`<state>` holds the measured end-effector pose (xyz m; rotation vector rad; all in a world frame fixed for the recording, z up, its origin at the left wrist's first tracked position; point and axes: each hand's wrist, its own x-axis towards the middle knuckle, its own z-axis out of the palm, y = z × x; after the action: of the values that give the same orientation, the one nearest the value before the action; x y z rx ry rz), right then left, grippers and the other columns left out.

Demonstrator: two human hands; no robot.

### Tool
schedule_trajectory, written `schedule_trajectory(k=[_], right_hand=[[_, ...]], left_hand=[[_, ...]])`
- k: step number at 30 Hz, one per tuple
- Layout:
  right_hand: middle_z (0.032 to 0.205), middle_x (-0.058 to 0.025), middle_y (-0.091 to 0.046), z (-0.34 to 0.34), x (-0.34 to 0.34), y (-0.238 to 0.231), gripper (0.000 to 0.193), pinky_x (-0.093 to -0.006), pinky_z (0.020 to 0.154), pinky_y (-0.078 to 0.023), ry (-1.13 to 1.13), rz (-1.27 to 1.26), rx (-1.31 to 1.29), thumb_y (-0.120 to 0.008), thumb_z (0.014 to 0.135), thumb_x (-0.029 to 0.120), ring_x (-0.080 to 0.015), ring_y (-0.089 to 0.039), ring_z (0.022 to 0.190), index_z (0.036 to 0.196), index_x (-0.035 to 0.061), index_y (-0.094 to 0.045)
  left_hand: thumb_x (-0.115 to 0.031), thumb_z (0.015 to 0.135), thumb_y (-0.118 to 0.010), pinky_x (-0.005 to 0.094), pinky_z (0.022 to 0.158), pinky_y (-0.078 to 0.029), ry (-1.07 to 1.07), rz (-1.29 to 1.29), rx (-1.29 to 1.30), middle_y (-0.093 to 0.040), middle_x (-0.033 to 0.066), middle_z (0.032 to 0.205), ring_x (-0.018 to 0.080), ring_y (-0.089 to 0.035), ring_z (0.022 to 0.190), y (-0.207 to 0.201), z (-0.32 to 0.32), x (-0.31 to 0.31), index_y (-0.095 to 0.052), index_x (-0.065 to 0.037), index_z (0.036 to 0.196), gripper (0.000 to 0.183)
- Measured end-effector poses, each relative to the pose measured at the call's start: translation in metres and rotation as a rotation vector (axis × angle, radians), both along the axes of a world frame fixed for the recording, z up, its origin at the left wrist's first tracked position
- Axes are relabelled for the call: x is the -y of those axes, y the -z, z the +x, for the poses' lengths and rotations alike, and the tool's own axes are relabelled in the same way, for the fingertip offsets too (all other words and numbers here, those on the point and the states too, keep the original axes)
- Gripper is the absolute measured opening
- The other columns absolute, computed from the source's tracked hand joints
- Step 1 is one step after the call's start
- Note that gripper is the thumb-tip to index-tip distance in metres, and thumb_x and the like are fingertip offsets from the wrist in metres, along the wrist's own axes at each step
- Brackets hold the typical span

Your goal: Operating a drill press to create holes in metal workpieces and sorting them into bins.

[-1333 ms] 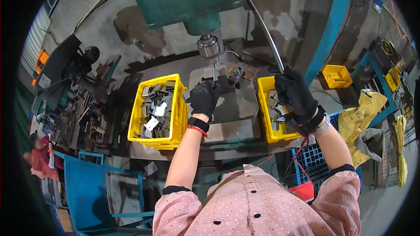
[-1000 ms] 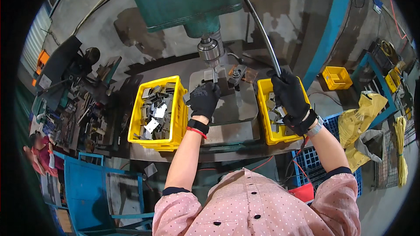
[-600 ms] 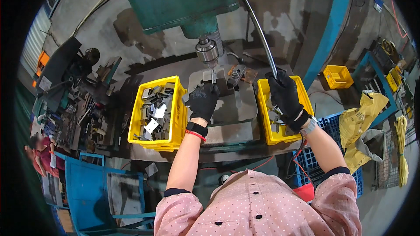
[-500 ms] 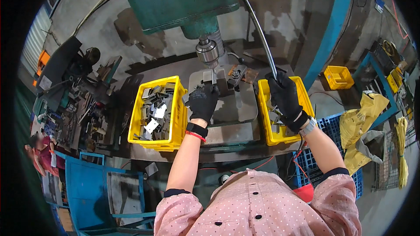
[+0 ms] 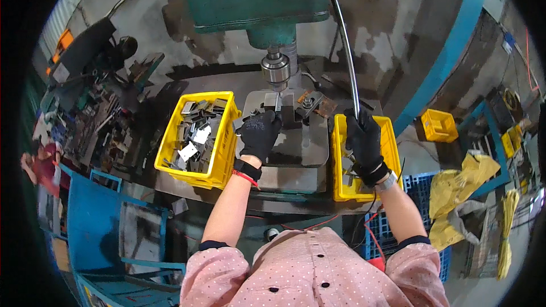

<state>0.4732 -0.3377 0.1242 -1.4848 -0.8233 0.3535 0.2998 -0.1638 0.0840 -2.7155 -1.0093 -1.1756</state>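
A green drill press stands before me, its steel chuck low over a metal fixture. My left hand, in a black glove, is closed at the fixture's left side. Its fingertips pinch a small shiny metal piece just below the chuck; the fingers partly hide it. My right hand, gloved too, is wrapped round the lower end of the press's long feed lever. The drill's tip cannot be made out.
Left of the fixture, a yellow bin holds several metal plates. Another yellow bin with metal pieces lies under my right hand. A clamp bolt stands on the fixture's right. Farther left are a dark machine and a person.
The whole view has shifted and tilted slightly. Both hands keep their holds, the left at the metal piece and the right on the lever; any lever movement is too small to tell.
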Motion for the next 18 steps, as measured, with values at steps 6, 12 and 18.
schedule_trajectory(k=[6, 12, 18], right_hand=[[0.058, 0.0027, -0.049, 0.0, -0.004, 0.004, 0.015, -0.0199, 0.04, -0.033, 0.019, 0.062, 0.078, -0.054, 0.09, 0.016, -0.0039, -0.043, 0.044, 0.098, 0.0044, -0.06], [0.064, -0.0003, -0.055, 0.003, -0.002, 0.008, 0.013, -0.0219, 0.043, -0.034, -0.031, 0.059, 0.01, -0.056, 0.089, 0.015, -0.0056, -0.049, 0.053, 0.093, 0.0037, -0.061], [0.062, 0.0015, -0.051, 0.003, -0.002, 0.013, 0.011, -0.0214, 0.045, -0.032, -0.1, 0.162, -0.035, -0.056, 0.089, 0.014, -0.0045, -0.045, 0.054, 0.091, 0.0039, -0.061]], left_hand=[[-0.027, 0.08, -0.062, 0.0413, 0.055, -0.045, -0.034, 0.039, 0.022, -0.059, 0.0113, 0.062, 0.0302, -0.059, 0.059, 0.008, 0.002, 0.0, -0.061, -0.01, 0.07, 0.02], [-0.027, 0.081, -0.061, 0.0406, 0.055, -0.045, -0.04, 0.039, 0.048, -0.059, 0.0113, 0.062, 0.0297, -0.059, 0.059, 0.013, 0.002, -0.001, -0.062, -0.009, 0.072, 0.02], [-0.025, 0.078, -0.063, 0.0416, 0.056, -0.046, -0.093, -0.014, 0.008, -0.061, 0.0128, 0.066, 0.0299, -0.06, 0.064, 0.008, 0.001, 0.002, -0.063, -0.009, 0.076, 0.016]])
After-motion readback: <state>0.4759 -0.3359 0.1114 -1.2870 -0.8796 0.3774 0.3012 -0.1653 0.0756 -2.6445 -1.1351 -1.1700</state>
